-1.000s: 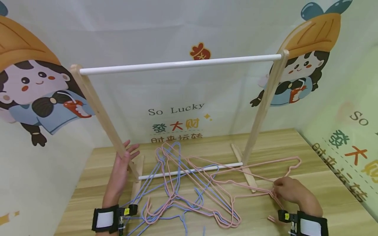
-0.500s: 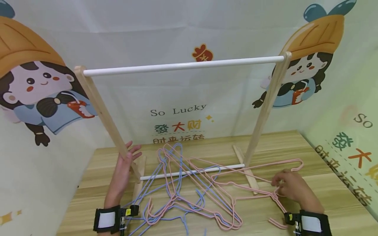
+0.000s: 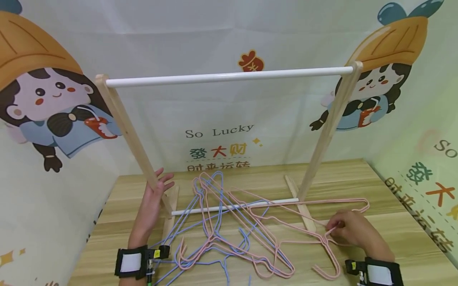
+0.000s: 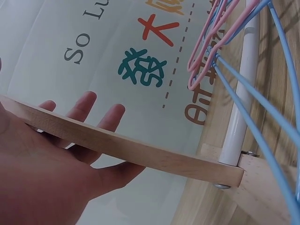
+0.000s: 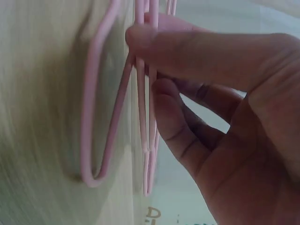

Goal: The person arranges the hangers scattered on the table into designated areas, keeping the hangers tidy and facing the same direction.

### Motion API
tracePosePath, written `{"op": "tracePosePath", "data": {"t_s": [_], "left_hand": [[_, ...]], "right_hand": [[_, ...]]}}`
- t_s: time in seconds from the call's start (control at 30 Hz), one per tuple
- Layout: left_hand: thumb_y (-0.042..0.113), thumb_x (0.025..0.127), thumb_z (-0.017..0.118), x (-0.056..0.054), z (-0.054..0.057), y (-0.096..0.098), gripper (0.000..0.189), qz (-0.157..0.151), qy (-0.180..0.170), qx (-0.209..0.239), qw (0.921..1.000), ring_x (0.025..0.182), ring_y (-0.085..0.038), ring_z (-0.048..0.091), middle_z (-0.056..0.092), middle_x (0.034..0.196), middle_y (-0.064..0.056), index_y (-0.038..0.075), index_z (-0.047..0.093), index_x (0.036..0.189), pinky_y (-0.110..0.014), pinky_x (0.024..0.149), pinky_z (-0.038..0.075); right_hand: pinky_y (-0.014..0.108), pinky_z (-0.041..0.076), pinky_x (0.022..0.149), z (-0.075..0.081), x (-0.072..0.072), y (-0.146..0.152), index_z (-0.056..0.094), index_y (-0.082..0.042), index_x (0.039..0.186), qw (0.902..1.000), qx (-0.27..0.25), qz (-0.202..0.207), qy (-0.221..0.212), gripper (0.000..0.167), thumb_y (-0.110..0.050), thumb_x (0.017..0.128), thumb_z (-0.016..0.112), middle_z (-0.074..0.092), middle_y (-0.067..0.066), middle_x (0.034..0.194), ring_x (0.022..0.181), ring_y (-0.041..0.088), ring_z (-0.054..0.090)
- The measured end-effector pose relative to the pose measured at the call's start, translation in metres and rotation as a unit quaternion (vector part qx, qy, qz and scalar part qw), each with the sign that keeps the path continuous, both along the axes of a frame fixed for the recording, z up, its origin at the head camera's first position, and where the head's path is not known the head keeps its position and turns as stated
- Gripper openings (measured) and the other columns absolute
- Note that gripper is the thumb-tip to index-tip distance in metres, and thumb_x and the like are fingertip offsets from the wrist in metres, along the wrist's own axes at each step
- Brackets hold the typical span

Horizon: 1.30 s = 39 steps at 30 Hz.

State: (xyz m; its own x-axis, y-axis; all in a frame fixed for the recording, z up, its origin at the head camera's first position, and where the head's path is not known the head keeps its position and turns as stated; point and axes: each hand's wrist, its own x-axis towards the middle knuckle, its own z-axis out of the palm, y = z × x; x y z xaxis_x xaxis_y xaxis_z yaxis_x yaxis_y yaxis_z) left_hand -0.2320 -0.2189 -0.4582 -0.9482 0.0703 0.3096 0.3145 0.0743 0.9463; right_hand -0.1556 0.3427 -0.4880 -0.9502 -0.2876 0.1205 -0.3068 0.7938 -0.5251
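Note:
A small wooden rack with a white top bar (image 3: 229, 76) stands on the table. My left hand (image 3: 150, 206) holds its left wooden post (image 3: 130, 131); in the left wrist view the fingers (image 4: 111, 117) pass behind the post, their tips showing beyond it. At the right, my right hand (image 3: 352, 230) pinches a pink hanger (image 3: 304, 241) near its neck between thumb and fingers. That hanger lies low over the table, its hook (image 3: 330, 270) toward the front. The right wrist view shows the thumb (image 5: 143, 40) pressed against its pink wires.
Several tangled pink and blue hangers (image 3: 211, 238) lie on the wooden table (image 3: 107, 222), across the rack's lower white bar (image 3: 200, 210). The right post (image 3: 329, 135) stands behind the right hand. A printed backdrop (image 3: 229, 115) closes off the back and sides.
My right fingers have shifted their hold on the pink hanger, and its hook has come out leftward from beside the wrist. My left hand stays at the post. The head view has shifted slightly.

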Motion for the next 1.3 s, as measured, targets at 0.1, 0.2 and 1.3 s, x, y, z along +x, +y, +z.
{"op": "tracePosePath", "data": {"t_s": [0.1, 0.2, 1.3], "left_hand": [[0.026, 0.122, 0.034, -0.001, 0.002, 0.0, 0.053, 0.002, 0.001, -0.004, 1.0, 0.124, -0.001, 0.059, 0.046, 0.156, -0.032, -0.001, 0.024, 0.168, -0.075, 0.119, 0.019], [0.025, 0.122, 0.034, -0.001, 0.002, 0.0, 0.053, 0.004, 0.0, -0.005, 1.0, 0.124, -0.001, 0.059, 0.047, 0.155, -0.032, -0.001, 0.024, 0.167, -0.073, 0.119, 0.02], [0.025, 0.122, 0.035, -0.002, 0.002, 0.001, 0.057, 0.002, 0.006, -0.005, 1.0, 0.122, -0.001, 0.06, 0.05, 0.152, -0.035, -0.005, 0.021, 0.168, -0.073, 0.122, 0.018]], "right_hand": [[0.029, 0.053, 0.066, 0.0, -0.001, -0.003, 0.081, -0.012, 0.082, 0.9997, -0.012, 0.021, 0.009, 0.021, 0.007, 0.081, 0.089, 0.071, -0.009, 0.082, 0.075, 0.0, 0.059], [0.029, 0.053, 0.066, 0.001, -0.001, -0.006, 0.081, -0.014, 0.083, 0.9983, -0.028, 0.044, 0.027, 0.021, 0.006, 0.082, 0.09, 0.074, -0.009, 0.082, 0.076, -0.001, 0.06], [0.018, 0.037, 0.055, 0.029, -0.011, -0.056, 0.081, 0.001, 0.111, 0.946, -0.086, -0.071, 0.304, 0.032, 0.02, 0.087, 0.071, 0.07, 0.004, 0.092, 0.067, 0.002, 0.047]]}}
